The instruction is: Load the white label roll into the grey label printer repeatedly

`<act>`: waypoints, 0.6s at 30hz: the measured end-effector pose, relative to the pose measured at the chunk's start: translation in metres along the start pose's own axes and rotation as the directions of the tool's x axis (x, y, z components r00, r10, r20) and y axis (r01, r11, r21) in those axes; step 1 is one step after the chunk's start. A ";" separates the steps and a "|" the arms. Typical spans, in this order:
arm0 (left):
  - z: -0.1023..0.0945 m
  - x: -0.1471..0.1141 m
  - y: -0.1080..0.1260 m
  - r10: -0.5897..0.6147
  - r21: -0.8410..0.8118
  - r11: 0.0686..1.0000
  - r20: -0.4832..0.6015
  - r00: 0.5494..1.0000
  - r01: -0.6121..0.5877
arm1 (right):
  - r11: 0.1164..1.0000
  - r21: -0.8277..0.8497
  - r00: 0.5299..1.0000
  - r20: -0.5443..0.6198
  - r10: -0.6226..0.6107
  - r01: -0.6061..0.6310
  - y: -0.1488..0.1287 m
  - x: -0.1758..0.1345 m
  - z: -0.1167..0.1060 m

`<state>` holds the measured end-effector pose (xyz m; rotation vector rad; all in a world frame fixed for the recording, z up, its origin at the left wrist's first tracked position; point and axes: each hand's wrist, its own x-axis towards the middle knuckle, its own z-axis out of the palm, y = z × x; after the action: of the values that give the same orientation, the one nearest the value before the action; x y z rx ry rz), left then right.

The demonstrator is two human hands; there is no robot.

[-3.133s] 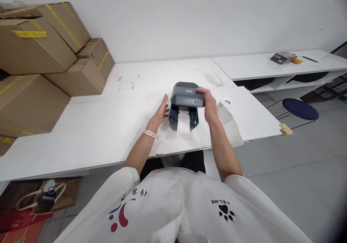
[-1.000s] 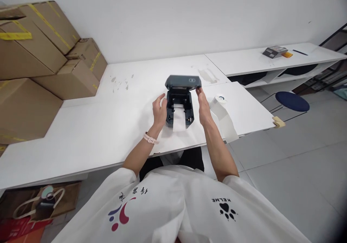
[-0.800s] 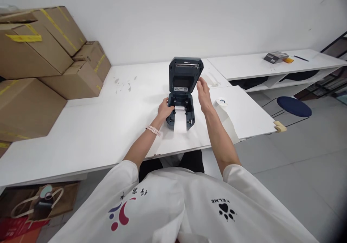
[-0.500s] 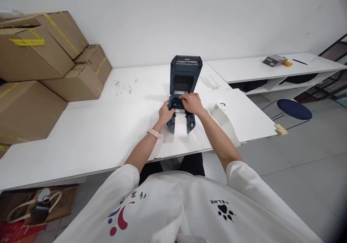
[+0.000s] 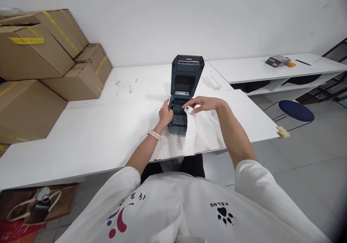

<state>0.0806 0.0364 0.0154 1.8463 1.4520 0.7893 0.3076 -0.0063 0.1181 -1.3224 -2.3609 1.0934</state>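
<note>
A dark blue-grey label printer (image 5: pixel 185 77) stands on the white table with its lid raised upright, its inside bare of paper. My left hand (image 5: pixel 165 113) grips the left wall of its body, thumb toward the inside and fingers along the outer side. Over the printer's right side, my right hand (image 5: pixel 202 105) is closed on a small roll of white label paper (image 5: pixel 188 109). A loose paper strip (image 5: pixel 191 136) hangs from this roll down toward the table's front edge. More pale backing paper (image 5: pixel 208 131) lies on the table under my right forearm, partly hidden by it.
Cardboard boxes (image 5: pixel 24 109) with yellow tape are stacked at the left. On the white side table (image 5: pixel 244 67) at the right lie a grey box (image 5: pixel 278 60), an orange item and a pen. A blue stool (image 5: pixel 296 110) stands on the floor at the right.
The label roll has come up out of the printer in my right hand, moving right, its strip trailing. My left hand stays at the printer's left side.
</note>
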 end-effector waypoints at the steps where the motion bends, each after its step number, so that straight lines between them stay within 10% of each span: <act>1: 0.000 0.000 0.000 0.000 -0.011 1.000 0.001 1.000 0.000 | 0.999 0.035 0.999 -0.048 0.009 -0.008 0.003 -0.017 -0.007; 9: 0.001 0.000 -0.001 0.002 -0.022 1.000 -0.008 1.000 -0.002 | 0.866 -0.021 0.836 -0.273 0.476 -0.500 0.085 -0.064 -0.031; 18: 0.001 0.002 -0.005 0.007 -0.036 0.999 -0.012 1.000 -0.008 | 0.811 -0.094 0.770 -0.393 0.502 -0.577 0.119 -0.015 -0.005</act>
<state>0.0791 0.0388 0.0112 1.8243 1.4300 0.8263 0.3950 0.0215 0.0413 -2.1710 -1.9036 0.6397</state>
